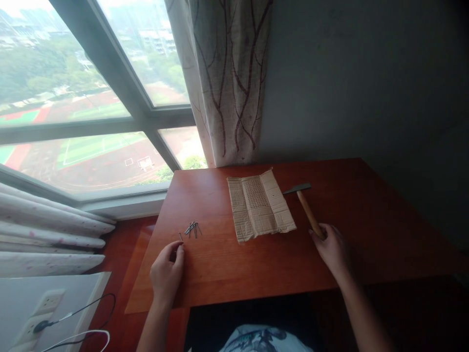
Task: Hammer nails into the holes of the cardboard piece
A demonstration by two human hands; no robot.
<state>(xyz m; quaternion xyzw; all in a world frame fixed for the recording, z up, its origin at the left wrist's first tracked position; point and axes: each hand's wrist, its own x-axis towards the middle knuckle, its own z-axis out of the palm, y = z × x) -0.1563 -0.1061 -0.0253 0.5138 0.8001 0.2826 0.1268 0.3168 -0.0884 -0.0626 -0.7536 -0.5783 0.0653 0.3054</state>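
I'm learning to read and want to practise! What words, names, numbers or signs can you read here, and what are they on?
None that can be read.
Cardboard: rows of small dark marks, but no letters I can make out.
Hammer: no readable label.
Shirt: a printed pattern, too blurred to tell if it has words.
Wall socket: no readable markings.

Daylight fills the far-left window (91,110); right of it, curtain (234,83), then dim wall (348,73); left of the table (212,278), red floor (122,249).
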